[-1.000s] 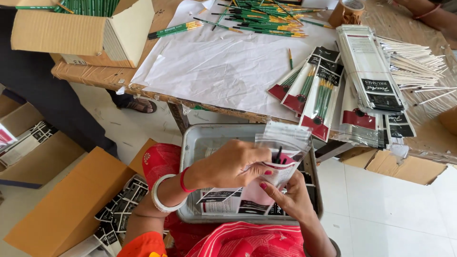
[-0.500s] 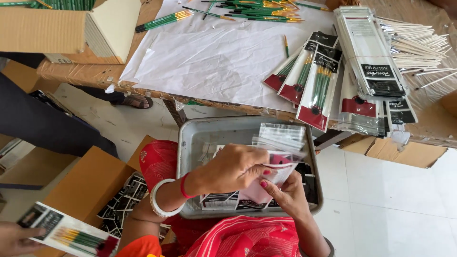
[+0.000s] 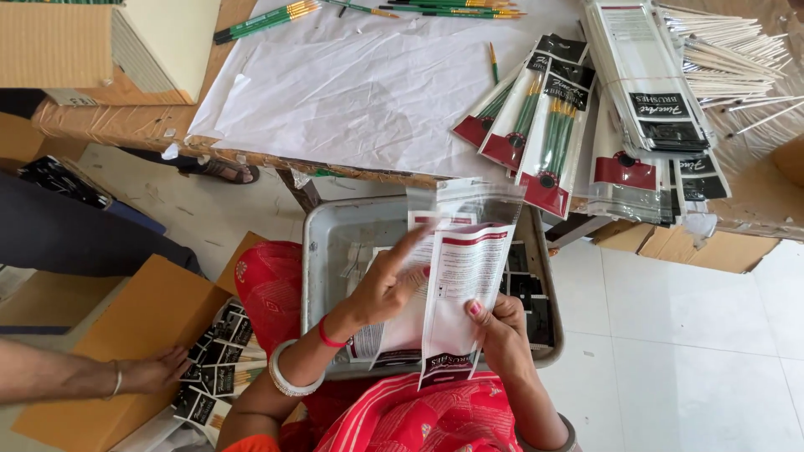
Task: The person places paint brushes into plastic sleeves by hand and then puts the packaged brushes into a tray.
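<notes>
A wooden worktable [image 3: 126, 125] ran across the top of the frame, covered in the middle by a crumpled white paper sheet [image 3: 360, 92], with loose green-handled paintbrushes [image 3: 268, 18] along its upper edge and a cardboard box [image 3: 109, 46] at the upper left. At the upper right lay packed brush sets [image 3: 544, 125] fanned beside a banded stack of empty printed sleeves [image 3: 645, 84]. Below was pale tiled floor [image 3: 687, 351]. A grey metal tray [image 3: 322, 251] sat on the person's red-clothed lap at centre. Above it, the left hand [image 3: 385, 289], bangle at the wrist, was partly open with fingers extended against a clear plastic sleeve with a maroon-and-white card [image 3: 461, 285], while the right hand [image 3: 498, 331] pinched that sleeve's lower edge from beneath, thumb on front. At the lower left, another person's hand [image 3: 159, 368] rested on brush packs [image 3: 218, 368] in an open carton [image 3: 126, 335].
</notes>
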